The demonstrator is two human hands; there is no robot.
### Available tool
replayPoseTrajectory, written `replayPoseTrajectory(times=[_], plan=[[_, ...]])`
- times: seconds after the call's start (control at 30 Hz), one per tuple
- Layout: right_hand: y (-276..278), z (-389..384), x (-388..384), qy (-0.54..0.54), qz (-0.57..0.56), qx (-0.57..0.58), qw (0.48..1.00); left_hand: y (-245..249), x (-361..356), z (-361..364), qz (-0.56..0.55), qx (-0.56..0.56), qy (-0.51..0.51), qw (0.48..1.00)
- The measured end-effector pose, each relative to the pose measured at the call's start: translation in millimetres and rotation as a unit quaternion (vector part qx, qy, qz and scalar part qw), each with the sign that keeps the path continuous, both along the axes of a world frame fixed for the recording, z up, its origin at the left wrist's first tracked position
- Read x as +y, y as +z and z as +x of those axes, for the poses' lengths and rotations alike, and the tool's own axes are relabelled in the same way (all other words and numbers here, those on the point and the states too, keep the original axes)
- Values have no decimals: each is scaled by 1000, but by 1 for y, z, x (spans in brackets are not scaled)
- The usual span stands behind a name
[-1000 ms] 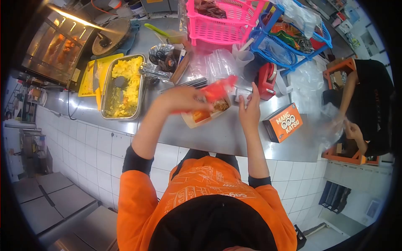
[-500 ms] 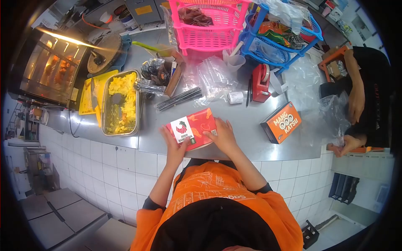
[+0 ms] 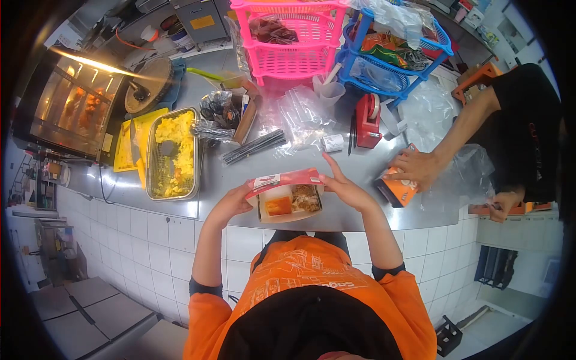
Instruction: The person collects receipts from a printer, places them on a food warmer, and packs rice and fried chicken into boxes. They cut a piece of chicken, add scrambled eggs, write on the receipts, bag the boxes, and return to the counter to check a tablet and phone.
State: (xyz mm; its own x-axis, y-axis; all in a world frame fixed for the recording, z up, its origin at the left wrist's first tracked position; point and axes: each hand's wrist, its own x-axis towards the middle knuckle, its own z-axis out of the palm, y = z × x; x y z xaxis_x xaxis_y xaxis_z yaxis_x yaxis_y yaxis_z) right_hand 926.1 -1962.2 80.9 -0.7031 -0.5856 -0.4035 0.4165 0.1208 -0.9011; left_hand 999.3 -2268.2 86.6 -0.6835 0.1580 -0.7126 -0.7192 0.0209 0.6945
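In the head view, a red cardboard food box [image 3: 297,178] is at the table's front edge, its lid tilted up and its open side facing me. Inside are an orange-coloured portion [image 3: 278,206] in a pale holder and a brown, crumbly food [image 3: 306,198]. My left hand [image 3: 237,200] grips the box at its left side, fingers partly hidden behind it. At the right side, my right hand [image 3: 347,187] holds the lid with its thumb, the index finger stretched out upward.
A co-worker's hand [image 3: 415,168] rests on an orange-and-black box [image 3: 397,187]; their other hand holds a clear plastic bag [image 3: 474,174]. Behind are a red tape dispenser [image 3: 367,123], black sticks [image 3: 254,147] and pink baskets [image 3: 291,57]. A metal tray [image 3: 197,171] of yellow food stands left.
The red box's lid has been lifted, showing the food inside. My hands have moved to its sides. The co-worker's hand has reached in and taken hold of the orange-and-black box.
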Motion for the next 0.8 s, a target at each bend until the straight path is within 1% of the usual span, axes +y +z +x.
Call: replayPoseTrajectory(times=[0.03,0.07,0.1,0.13,0.17,0.2,0.23,0.27,0.3,0.33,0.37,0.4,0.43,0.47,0.5,0.53,0.57,0.6,0.67,0.7,0.73,0.77,0.8], plan=[[-9,3,0,0,0,1,1000,0,6,1,-7,57,-22,998],[-24,10,-2,35,36,65,997,-1,12,3,-14,115,-45,992],[-36,16,-4,70,71,128,987,-8,17,5,-14,117,-46,992],[-35,23,-10,70,72,129,987,-18,21,11,-116,143,-64,981],[-34,33,-19,41,111,197,973,-23,27,17,-217,166,-81,959],[-34,41,-27,13,149,263,953,-25,37,21,-217,162,-82,959],[-40,47,-34,13,148,260,954,-24,50,23,-348,168,-133,913],[-50,51,-40,31,263,291,919,-24,57,26,-471,171,-182,846],[-54,52,-43,46,374,318,870,-35,59,31,-472,173,-184,845],[-53,50,-41,44,374,320,869,-56,61,37,-544,253,-155,785],[-51,48,-38,49,410,414,811,-64,62,38,-607,330,-122,713],[-50,49,-34,52,440,500,744,-70,60,38,-607,332,-124,711],[-45,45,-29,48,441,498,745,-70,58,36,-621,342,-137,691],[-39,34,-20,125,398,568,710,-70,59,35,-634,352,-147,673],[-34,25,-14,201,349,632,663,-67,57,34,-633,354,-144,673],[-31,19,-11,201,351,634,658,-60,52,31,-584,395,-190,684],[-30,13,-9,245,320,612,680,-52,46,27,-532,433,-236,688],[-30,11,-7,287,287,586,701,-46,40,22,-532,437,-234,687],[-33,12,-8,297,289,583,699,-36,31,13,-404,511,-292,700],[-35,12,-9,309,287,580,697,-38,29,12,-402,514,-292,699],[-37,12,-10,308,291,582,694,-40,28,9,-406,508,-314,692],[-39,13,-10,321,294,599,673,-41,28,7,-410,502,-336,683],[-41,14,-10,334,296,614,651,-43,29,6,-409,505,-336,682]])
